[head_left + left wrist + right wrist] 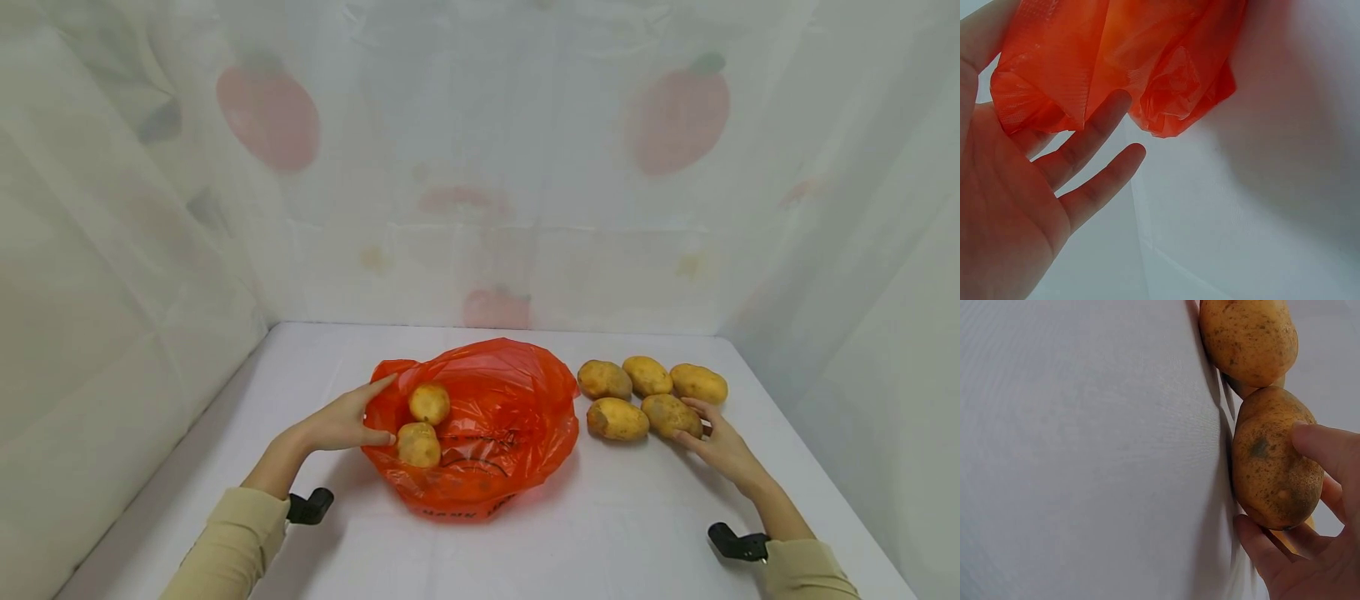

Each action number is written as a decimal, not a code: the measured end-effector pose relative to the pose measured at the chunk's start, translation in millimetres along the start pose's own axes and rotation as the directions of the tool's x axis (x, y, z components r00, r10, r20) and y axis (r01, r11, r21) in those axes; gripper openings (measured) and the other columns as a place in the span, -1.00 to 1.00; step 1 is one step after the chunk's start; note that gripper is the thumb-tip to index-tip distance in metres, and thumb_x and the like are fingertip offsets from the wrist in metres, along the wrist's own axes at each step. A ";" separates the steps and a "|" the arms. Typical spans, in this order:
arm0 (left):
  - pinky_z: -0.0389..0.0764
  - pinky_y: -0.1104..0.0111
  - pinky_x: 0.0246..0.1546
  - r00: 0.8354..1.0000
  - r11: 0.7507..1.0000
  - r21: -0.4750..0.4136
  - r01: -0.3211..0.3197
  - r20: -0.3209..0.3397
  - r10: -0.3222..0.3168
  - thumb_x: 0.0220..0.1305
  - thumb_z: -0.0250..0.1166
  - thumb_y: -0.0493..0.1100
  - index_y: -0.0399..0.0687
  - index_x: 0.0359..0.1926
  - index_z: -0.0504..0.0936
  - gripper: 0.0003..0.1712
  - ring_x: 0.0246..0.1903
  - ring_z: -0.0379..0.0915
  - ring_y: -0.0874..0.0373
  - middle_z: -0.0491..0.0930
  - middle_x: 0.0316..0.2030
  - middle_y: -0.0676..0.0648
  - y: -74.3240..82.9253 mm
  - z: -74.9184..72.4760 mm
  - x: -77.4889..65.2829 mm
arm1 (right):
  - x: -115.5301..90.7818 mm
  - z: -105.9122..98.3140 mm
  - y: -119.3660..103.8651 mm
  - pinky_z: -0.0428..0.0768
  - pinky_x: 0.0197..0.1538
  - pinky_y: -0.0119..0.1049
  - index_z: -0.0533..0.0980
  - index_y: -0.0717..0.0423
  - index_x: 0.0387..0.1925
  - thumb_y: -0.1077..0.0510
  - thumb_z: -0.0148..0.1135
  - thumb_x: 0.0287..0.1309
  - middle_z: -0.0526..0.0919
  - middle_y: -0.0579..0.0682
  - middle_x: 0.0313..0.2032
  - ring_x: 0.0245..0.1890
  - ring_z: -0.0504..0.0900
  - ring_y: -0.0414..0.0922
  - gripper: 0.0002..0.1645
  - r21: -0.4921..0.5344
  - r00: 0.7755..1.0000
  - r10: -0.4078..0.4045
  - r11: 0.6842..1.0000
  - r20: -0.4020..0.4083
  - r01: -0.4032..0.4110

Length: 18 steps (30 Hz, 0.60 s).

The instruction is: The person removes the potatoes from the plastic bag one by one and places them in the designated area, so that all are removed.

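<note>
- Red plastic bag (543,392) is sitting wide-mouthed on the white table (600,542), left of the loose potatoes.
- Inside its left part, a far potato (429,402) and a near potato (418,447) are lying close together.
- Left hand (341,421) is bracing the bag's left rim; its thumb and fingers are standing apart, fairly straight, touching the thin film rather than clamping it, as far as I can tell.
- Right hand (716,443) is gripping the near-right potato (670,416) of the loose group, thumb on the near side and fingers around the right end. I cannot tell whether its underside is touching the table.
- Just left of it a blotched potato (617,419) is lying; beyond, the far-left potato (604,380), far-middle potato (647,376) and far-right potato (699,383) are forming a row.
- To my eye, the right hand is taking hold of one potato while the left is steadying the bag; a next move would be calling for a secure grip and a clear lift past its neighbours, with the bag's mouth staying wide.
</note>
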<state>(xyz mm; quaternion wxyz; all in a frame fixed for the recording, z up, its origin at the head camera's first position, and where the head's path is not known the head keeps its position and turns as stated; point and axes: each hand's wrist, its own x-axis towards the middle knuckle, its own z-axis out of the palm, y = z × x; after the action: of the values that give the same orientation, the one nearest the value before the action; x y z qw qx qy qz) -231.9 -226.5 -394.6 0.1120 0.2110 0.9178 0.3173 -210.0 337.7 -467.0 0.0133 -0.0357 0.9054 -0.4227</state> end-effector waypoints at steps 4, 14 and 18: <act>0.37 -0.01 0.13 1.000 1.000 -0.001 -0.003 0.000 0.003 0.01 0.39 -0.02 -0.11 0.40 0.03 0.02 0.23 0.18 -0.12 0.19 0.30 -0.19 0.5 -0.1 0.0 | -0.4 -0.6 -1.0 0.35 0.08 0.23 -0.01 0.26 0.34 -0.05 0.16 0.19 0.06 0.46 0.25 0.16 0.19 0.41 -0.12 -0.004 1.000 -0.009 1.000 -0.002 0.009; 0.40 -0.01 0.10 1.000 1.000 0.002 0.016 0.006 -0.016 0.01 0.39 -0.01 -0.07 0.41 0.02 0.03 0.24 0.15 -0.14 0.16 0.32 -0.19 0.0 -0.7 -0.2 | -2.5 -7.8 -8.4 0.31 0.13 0.20 0.11 0.38 0.27 0.04 0.08 0.26 0.19 0.40 0.24 0.19 0.19 0.37 -0.29 -0.047 0.989 -0.104 0.994 -0.105 0.099; 0.37 -0.02 0.12 1.000 1.000 0.005 0.017 0.004 -0.017 0.01 0.39 -0.02 -0.07 0.41 0.01 0.03 0.25 0.13 -0.15 0.15 0.32 -0.20 -0.7 -0.7 -0.4 | -2.4 -9.8 -13.1 0.36 0.10 0.12 0.17 0.39 0.24 0.03 0.04 0.28 0.27 0.38 0.20 0.17 0.26 0.30 -0.34 -0.079 0.976 -0.126 0.990 -0.178 0.113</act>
<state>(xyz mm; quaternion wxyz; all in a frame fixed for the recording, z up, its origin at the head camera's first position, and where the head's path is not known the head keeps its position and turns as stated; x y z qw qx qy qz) -232.1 -227.6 -394.4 0.1158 0.2041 0.9201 0.3136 -207.5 337.0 -450.7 -0.0966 -0.0516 0.9129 -0.3932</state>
